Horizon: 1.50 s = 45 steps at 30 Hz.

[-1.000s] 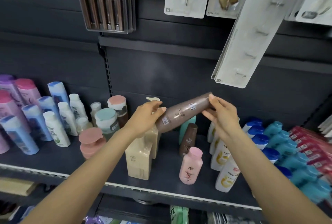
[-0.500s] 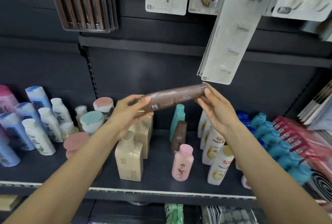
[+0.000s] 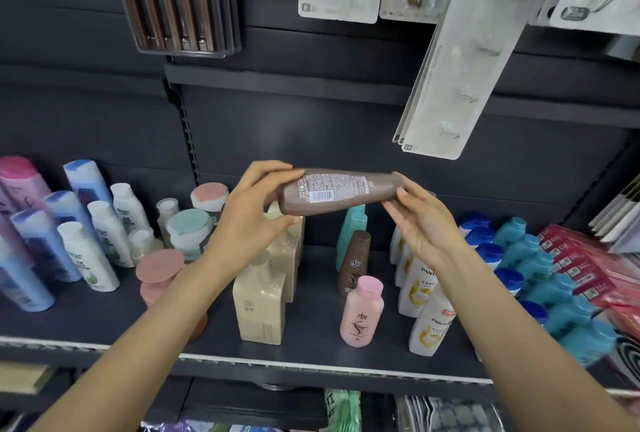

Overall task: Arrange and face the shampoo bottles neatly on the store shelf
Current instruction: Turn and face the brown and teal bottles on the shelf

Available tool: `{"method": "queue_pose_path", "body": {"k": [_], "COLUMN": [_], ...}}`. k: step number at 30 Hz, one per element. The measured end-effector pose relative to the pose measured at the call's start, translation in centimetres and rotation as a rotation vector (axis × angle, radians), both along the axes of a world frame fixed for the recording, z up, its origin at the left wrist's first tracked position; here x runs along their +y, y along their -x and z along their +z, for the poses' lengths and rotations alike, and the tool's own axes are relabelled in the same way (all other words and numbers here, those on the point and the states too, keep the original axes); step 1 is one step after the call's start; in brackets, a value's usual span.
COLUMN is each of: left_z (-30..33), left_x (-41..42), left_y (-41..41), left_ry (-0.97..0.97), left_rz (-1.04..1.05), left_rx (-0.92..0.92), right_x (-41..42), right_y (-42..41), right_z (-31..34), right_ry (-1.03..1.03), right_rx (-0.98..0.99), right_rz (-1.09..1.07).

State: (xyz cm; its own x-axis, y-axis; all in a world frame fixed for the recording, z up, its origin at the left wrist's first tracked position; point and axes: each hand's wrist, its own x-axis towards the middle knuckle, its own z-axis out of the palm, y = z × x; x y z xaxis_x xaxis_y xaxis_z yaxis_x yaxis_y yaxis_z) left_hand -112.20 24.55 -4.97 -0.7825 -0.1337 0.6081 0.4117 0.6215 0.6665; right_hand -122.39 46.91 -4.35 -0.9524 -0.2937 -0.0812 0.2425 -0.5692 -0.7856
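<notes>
A brown shampoo bottle (image 3: 341,192) lies sideways in the air above the dark shelf (image 3: 311,338), its barcode label facing me. My left hand (image 3: 247,215) grips its wide end; my right hand (image 3: 420,220) pinches its narrow cap end. Below stand a second brown bottle (image 3: 355,262), a pink bottle (image 3: 362,312), a teal bottle (image 3: 351,230), beige square bottles (image 3: 259,307) and white Pantene bottles (image 3: 427,324).
Blue, pink and white bottles (image 3: 74,251) crowd the shelf's left side, with round-lidded jars (image 3: 188,229) behind my left arm. Blue-capped and teal bottles (image 3: 540,275) fill the right, red boxes (image 3: 585,269) beyond. Hanging hook packs (image 3: 460,61) dangle overhead.
Both hands have levelled the brown bottle from tilted to horizontal and rolled it, so its barcode label now faces me. The view has shifted slightly.
</notes>
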Motion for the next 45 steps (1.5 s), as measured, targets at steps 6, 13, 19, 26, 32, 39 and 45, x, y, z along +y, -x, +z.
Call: {"method": "queue_pose_path", "body": {"k": [6,13,19,26,32,39,45], "left_z": [0.2,-0.4,-0.9,-1.4,-1.8,-2.9,-5.1], "left_x": [-0.5,-0.8,-0.3,0.3,0.7,0.3,-1.4], "left_y": [-0.4,-0.4,-0.3,0.5,1.5,2.8,2.9], "left_ry": [0.155,-0.217,-0.519,-0.636,-0.745,-0.384,0.359], "left_rz": [0.019,-0.058,-0.098,-0.077,-0.109,0.129,0.286], "left_rx": [0.107,-0.060,-0.245,-0.426,-0.651,-0.463,-0.443], "right_x": [-0.4,-0.5,0.0,-0.1,-0.5,-0.3,-0.3], "right_y": [-0.6,-1.0,-1.0,-0.6,-0.5,-0.3,0.2], "right_z": [0.0,0.4,0.3,0.9,1.7,1.6,-0.3], "right_ry": [-0.022,-0.076,-0.093,-0.202,-0.339,-0.505,-0.750], "right_rx": [-0.005,-0.015,0.102,0.222,0.317,0.362,0.510], "right_rz": [0.001,-0.047,0.011,0.018,-0.085,-0.262,-0.297]}}
